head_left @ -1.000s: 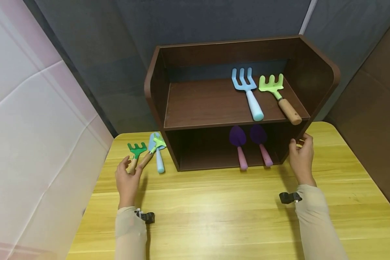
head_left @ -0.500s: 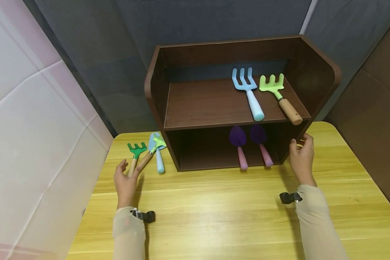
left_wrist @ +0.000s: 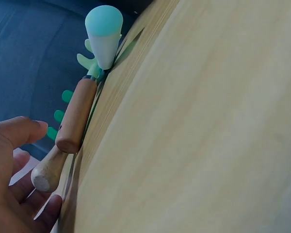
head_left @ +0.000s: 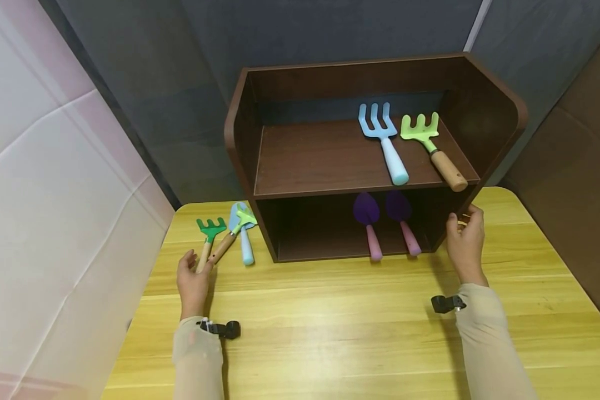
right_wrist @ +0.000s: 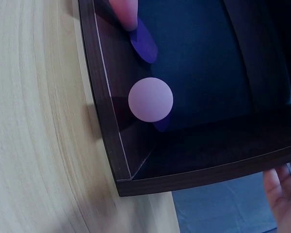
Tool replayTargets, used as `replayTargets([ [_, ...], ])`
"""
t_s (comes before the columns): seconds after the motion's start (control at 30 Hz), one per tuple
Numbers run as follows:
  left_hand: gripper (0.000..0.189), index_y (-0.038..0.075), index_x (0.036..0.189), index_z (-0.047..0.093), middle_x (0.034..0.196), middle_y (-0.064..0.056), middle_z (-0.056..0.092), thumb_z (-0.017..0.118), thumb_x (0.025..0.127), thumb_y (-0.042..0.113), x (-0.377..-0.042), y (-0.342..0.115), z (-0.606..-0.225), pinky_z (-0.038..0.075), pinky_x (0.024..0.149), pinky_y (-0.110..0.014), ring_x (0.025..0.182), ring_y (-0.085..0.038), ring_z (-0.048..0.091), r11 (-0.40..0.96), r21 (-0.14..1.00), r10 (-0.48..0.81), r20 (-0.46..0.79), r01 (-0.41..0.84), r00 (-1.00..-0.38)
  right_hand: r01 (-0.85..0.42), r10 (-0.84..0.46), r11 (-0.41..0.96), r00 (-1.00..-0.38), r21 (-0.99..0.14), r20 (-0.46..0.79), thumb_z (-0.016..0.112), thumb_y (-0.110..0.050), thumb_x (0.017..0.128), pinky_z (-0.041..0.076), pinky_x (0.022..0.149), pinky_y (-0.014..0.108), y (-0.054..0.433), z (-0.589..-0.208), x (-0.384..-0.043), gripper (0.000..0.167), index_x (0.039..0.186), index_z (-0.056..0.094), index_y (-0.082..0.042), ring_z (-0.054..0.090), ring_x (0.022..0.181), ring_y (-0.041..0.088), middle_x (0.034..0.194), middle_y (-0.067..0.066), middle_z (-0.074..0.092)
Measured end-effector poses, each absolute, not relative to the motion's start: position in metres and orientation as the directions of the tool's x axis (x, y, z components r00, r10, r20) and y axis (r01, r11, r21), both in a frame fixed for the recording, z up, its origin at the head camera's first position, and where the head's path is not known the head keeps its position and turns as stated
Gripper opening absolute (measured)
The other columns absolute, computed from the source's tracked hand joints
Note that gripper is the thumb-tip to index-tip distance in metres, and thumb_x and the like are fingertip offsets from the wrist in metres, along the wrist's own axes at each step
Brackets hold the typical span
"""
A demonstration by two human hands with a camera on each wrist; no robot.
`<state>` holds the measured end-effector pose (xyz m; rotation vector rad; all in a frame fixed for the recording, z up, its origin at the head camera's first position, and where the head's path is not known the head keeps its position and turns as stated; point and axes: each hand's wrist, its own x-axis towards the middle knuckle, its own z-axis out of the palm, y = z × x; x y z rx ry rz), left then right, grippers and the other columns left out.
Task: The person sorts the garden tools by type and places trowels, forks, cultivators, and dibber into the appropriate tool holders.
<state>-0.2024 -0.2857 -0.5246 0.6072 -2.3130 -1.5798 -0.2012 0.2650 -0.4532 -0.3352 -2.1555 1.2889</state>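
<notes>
The left hand (head_left: 193, 279) has eased back slightly, its fingers spread around the dark-green hand rake (head_left: 206, 250), which I'd pinch without nudging the light-green rake (head_left: 227, 243) alongside.

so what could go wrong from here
The left hand is at the dark green rake, whose handle lies close beside that of the lower light green rake; closing the fingers might catch both.

That light green rake lies across the blue trowel, so moving it could drag the trowel.

The upper light green rake overhangs the front edge of the shelf; a nudge from the right hand at its side might tip it off.
</notes>
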Motion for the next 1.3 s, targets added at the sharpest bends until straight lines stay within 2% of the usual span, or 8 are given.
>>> replayTargets([
  [0.3,0.059,-0.002,0.145,0.036,0.140,-0.026,0.046,0.059,0.091,0.007,-0.2052,-0.2885,-0.5292,0.037,0.108,-0.045,0.127,-0.035,0.045,0.316,0.929,-0.479,-0.017,-0.190,-0.878,-0.091,0.496,0.494,-0.787,-0.865,0.366,0.044,-0.016,0.097,0.036,0.077,0.011,0.2648,-0.4538,-0.2019,0.039,0.129,0.042,0.006,0.041,0.090,-0.006,0.111,-0.003,0.045],
  [0.63,0.058,-0.001,0.144,0.042,0.133,-0.024,0.051,0.060,0.091,0.015,-0.2058,-0.2909,-0.5313,0.038,0.095,-0.040,0.115,-0.032,0.050,0.426,0.869,-0.479,-0.019,-0.251,-0.878,-0.090,0.495,0.495,-0.788,-0.864,0.366,0.044,-0.016,0.098,0.036,0.077,0.011,0.2644,-0.4543,-0.2012,0.039,0.130,0.041,0.006,0.041,0.091,-0.007,0.112,-0.003,0.044],
  [0.93,0.055,0.001,0.141,0.047,0.129,-0.026,0.052,0.062,0.091,0.019,-0.2050,-0.2909,-0.5287,0.038,0.097,-0.054,0.116,-0.042,0.051,0.536,0.789,-0.476,-0.010,-0.300,-0.879,-0.099,0.490,0.496,-0.788,-0.862,0.373,0.044,-0.016,0.097,0.036,0.078,0.011,0.2652,-0.4566,-0.2017,0.039,0.130,0.041,0.006,0.041,0.091,-0.008,0.111,-0.007,0.042],
  [1.1,0.052,0.003,0.139,0.050,0.131,-0.026,0.054,0.061,0.090,0.018,-0.2064,-0.2910,-0.5282,0.039,0.096,-0.055,0.117,-0.043,0.052,0.562,0.766,-0.476,-0.008,-0.312,-0.879,-0.096,0.486,0.501,-0.791,-0.860,0.371,0.043,-0.017,0.098,0.036,0.078,0.011,0.2659,-0.4567,-0.2017,0.040,0.130,0.040,0.006,0.040,0.092,-0.007,0.113,-0.001,0.044],
  [1.3,0.050,0.007,0.136,0.056,0.129,-0.024,0.059,0.058,0.087,0.017,-0.2073,-0.2927,-0.5273,0.042,0.090,-0.054,0.110,-0.040,0.057,0.581,0.742,-0.476,-0.023,-0.334,-0.879,-0.087,0.484,0.508,-0.794,-0.857,0.368,0.043,-0.018,0.098,0.036,0.078,0.010,0.2664,-0.4575,-0.2014,0.040,0.131,0.040,0.006,0.040,0.090,-0.007,0.115,0.007,0.046],
])
